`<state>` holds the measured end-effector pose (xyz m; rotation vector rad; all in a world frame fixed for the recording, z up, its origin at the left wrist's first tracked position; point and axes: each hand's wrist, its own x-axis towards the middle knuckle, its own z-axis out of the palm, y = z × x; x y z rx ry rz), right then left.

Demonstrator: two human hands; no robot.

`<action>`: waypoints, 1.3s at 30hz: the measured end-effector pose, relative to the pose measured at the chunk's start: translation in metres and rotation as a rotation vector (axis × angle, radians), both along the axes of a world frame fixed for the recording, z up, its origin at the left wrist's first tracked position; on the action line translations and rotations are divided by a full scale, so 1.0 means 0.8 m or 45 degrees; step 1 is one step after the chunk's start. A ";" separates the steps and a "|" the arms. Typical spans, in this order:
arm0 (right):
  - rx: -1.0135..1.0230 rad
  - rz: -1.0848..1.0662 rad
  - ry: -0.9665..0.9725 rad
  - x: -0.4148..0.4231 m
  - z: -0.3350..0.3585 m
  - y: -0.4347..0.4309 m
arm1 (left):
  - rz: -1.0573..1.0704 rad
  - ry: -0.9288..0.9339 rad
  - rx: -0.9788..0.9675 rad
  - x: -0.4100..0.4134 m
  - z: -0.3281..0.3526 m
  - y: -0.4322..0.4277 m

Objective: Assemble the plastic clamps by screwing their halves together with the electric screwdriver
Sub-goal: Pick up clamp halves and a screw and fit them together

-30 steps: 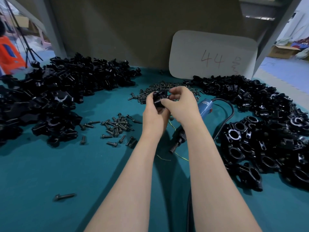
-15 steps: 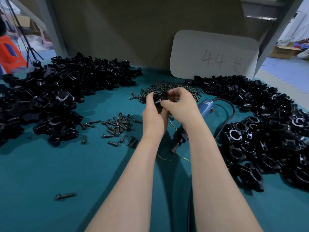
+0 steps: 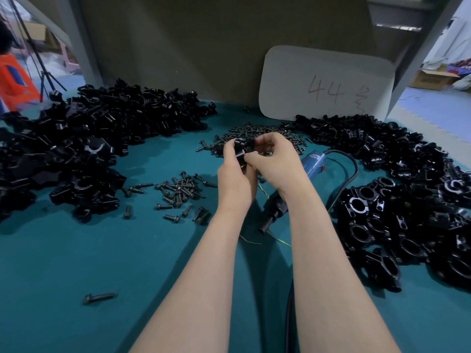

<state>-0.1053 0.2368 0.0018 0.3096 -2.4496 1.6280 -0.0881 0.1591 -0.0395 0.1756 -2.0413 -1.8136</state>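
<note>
left hand (image 3: pixel 235 174): raised over the middle of the worktop (image 3: pixel 76 263); fingers curled round a black clamp (image 3: pixel 239 149), thumb up along its near side.
right hand (image 3: pixel 275 164): touching the left hand, fingers bent in and pinching the right side of the clamp; I cannot tell whether a screw sits between the fingertips.
clamp: held between both hands, off the worktop, just in front of the far screws; mostly covered by fingers, so how its halves sit is unclear.
screwdriver (image 3: pixel 312 164): blue body, black nose; lying on the worktop under the right wrist, nose pointing toward the person, touched by neither hand.
cord (image 3: pixel 355 171): black; loops from the screwdriver's far end round to the right, and shows again between the forearms at the near edge.
far screws (image 3: pixel 254 132): dark heap behind the hands, in front of the card.
near screws (image 3: pixel 181 192): looser scatter left of the left wrist.
lone screw (image 3: pixel 98 298): lying by itself at the left front, well apart from the rest.
left heap (image 3: pixel 102 128): black clamp halves piled along the left and back-left.
right heap (image 3: pixel 407 200): black clamp parts, many showing round bores, piled along the right side near the cord.
card (image 3: pixel 326 82): pale, rounded corners, "44" in red, standing against the back panel.
thread (image 3: pixel 252 242): thin yellow strand on the worktop by the screwdriver's nose.
</note>
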 end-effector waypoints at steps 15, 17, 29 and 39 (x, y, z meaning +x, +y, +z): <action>-0.028 0.022 0.010 0.001 -0.001 0.002 | 0.006 0.016 -0.070 -0.003 -0.006 -0.003; -0.025 0.023 0.008 0.002 -0.001 0.002 | 0.012 0.015 -0.083 -0.003 -0.006 -0.003; -0.018 0.020 -0.018 0.003 -0.001 0.002 | 0.030 0.041 -0.110 -0.001 -0.005 -0.002; -0.075 -0.018 -0.040 0.004 -0.001 0.004 | 0.063 0.060 0.067 0.000 0.004 -0.007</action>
